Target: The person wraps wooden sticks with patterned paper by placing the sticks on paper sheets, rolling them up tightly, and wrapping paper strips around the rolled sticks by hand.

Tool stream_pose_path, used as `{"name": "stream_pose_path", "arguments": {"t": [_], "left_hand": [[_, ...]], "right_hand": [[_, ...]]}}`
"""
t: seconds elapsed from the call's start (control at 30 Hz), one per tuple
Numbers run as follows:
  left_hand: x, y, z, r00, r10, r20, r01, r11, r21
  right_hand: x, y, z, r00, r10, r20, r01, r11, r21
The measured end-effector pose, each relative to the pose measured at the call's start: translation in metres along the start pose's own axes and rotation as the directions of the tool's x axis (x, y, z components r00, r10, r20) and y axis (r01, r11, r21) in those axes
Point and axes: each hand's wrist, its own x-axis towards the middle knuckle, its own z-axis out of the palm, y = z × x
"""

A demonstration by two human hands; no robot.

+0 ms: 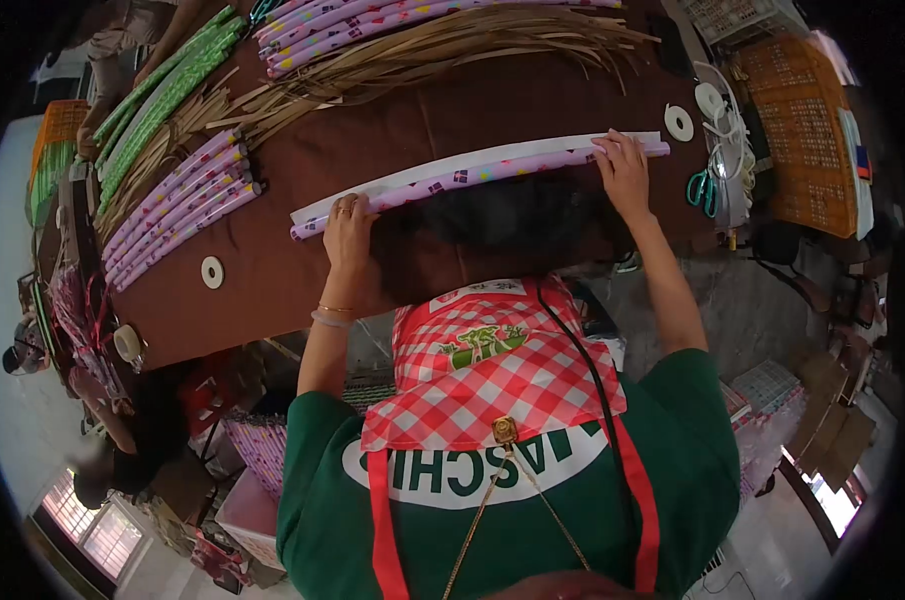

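Note:
A long roll of lilac patterned wrapping paper [473,177] lies across the brown-covered table, with a strip of its white underside [473,155] showing along the far edge. My left hand [350,232] is closed over the roll near its left end, fingers curled on the white strip. Near the other end, my right hand [625,172] grips the roll with bent fingers across the paper. What lies under my palms is hidden. A dark shadow falls on the cloth between my hands.
Finished-looking lilac rolls [188,210], green rolls [173,95] and long tan strips [453,45] lie left and at the back. Tape rolls [213,272] [679,123] and teal scissors [702,193] are on the table. An orange basket [798,130] stands at right. Other people are at left.

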Motion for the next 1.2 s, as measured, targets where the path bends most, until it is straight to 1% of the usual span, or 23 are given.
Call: {"name": "stream_pose_path", "arguments": {"t": [0.03, 0.1, 0.13, 0.27, 0.37, 0.47, 0.5, 0.57, 0.6, 0.67, 0.7, 0.73, 0.77, 0.8, 0.87, 0.97, 1.0, 1.03, 1.1, 1.17, 1.2], "left_hand": [[0.0, 0.001, -0.001, 1.0, 0.002, 0.012, -0.003, 1.0, 0.023], [0.001, 0.002, -0.004, 1.0, -0.002, 0.023, 0.002, 1.0, 0.01], [0.001, 0.002, -0.004, 0.999, -0.003, 0.033, 0.004, 1.0, -0.007], [0.001, 0.0, -0.003, 1.0, 0.013, 0.007, -0.013, 1.0, -0.006], [-0.002, 0.002, -0.005, 0.999, -0.006, 0.039, 0.004, 1.0, 0.029], [-0.001, 0.01, -0.015, 1.0, 0.015, 0.028, -0.013, 0.997, -0.075], [-0.001, 0.012, -0.019, 1.0, 0.008, 0.024, -0.006, 0.997, -0.07], [-0.002, 0.016, -0.024, 0.998, 0.065, -0.028, -0.067, 0.994, -0.088], [-0.005, 0.018, -0.025, 0.998, 0.059, -0.032, -0.061, 0.995, -0.084], [-0.01, 0.024, -0.027, 0.994, 0.088, -0.059, -0.096, 0.985, -0.144], [-0.01, 0.033, -0.036, 0.996, 0.087, -0.032, -0.09, 0.988, -0.124], [-0.012, 0.038, -0.038, 0.996, 0.082, -0.041, -0.087, 0.989, -0.122], [-0.013, 0.042, -0.038, 0.992, 0.117, -0.05, -0.123, 0.983, -0.135], [-0.014, 0.047, -0.039, 0.987, 0.152, -0.057, -0.159, 0.976, -0.149], [-0.014, 0.056, -0.038, 0.985, 0.152, -0.078, -0.162, 0.974, -0.159], [-0.007, 0.072, -0.041, 0.982, 0.138, -0.127, -0.161, 0.968, -0.194], [-0.006, 0.074, -0.04, 0.98, 0.14, -0.143, -0.166, 0.967, -0.195], [-0.004, 0.077, -0.042, 0.977, 0.142, -0.159, -0.172, 0.966, -0.195], [-0.003, 0.082, -0.045, 0.977, 0.114, -0.179, -0.153, 0.963, -0.222], [-0.002, 0.087, -0.047, 0.978, 0.082, -0.19, -0.126, 0.964, -0.235], [-0.001, 0.088, -0.048, 0.978, 0.079, -0.191, -0.127, 0.96, -0.25]], "right_hand": [[0.0, -0.001, -0.002, 1.0, -0.002, 0.002, 0.002, 1.0, 0.003], [0.001, -0.001, -0.004, 0.999, 0.047, 0.004, -0.047, 0.999, 0.02], [0.003, -0.001, -0.006, 1.0, 0.007, -0.014, -0.007, 1.0, 0.019], [0.007, -0.004, -0.01, 1.0, -0.008, -0.017, 0.009, 0.998, 0.059], [0.015, -0.008, -0.012, 0.999, -0.027, -0.018, 0.028, 0.998, 0.062], [0.025, -0.014, -0.014, 1.0, -0.024, -0.003, 0.024, 0.994, 0.111], [0.03, -0.016, -0.014, 0.999, -0.032, -0.004, 0.032, 0.993, 0.116], [0.038, -0.02, -0.013, 0.999, -0.044, 0.016, 0.042, 0.99, 0.133], [0.042, -0.023, -0.011, 0.999, -0.052, 0.015, 0.049, 0.989, 0.136], [0.051, -0.03, -0.007, 0.996, -0.076, 0.052, 0.069, 0.988, 0.137], [0.058, -0.034, -0.004, 0.994, -0.09, 0.055, 0.08, 0.984, 0.158], [0.065, -0.036, 0.002, 0.991, -0.103, 0.087, 0.085, 0.977, 0.195], [0.074, -0.038, 0.01, 0.986, -0.117, 0.117, 0.088, 0.969, 0.23], [0.083, -0.043, 0.021, 0.988, -0.128, 0.081, 0.105, 0.966, 0.238], [0.106, -0.055, 0.039, 0.977, -0.141, 0.162, 0.089, 0.952, 0.294], [0.138, -0.069, 0.08, 0.965, -0.217, 0.147, 0.175, 0.951, 0.255], [0.147, -0.073, 0.098, 0.969, -0.241, 0.055, 0.22, 0.944, 0.246], [0.157, -0.079, 0.108, 0.967, -0.249, 0.047, 0.23, 0.941, 0.248], [0.173, -0.091, 0.123, 0.943, -0.309, 0.122, 0.29, 0.945, 0.15], [0.183, -0.103, 0.132, 0.936, -0.328, 0.128, 0.313, 0.941, 0.127], [0.187, -0.107, 0.138, 0.921, -0.365, 0.134, 0.351, 0.929, 0.12]]}}
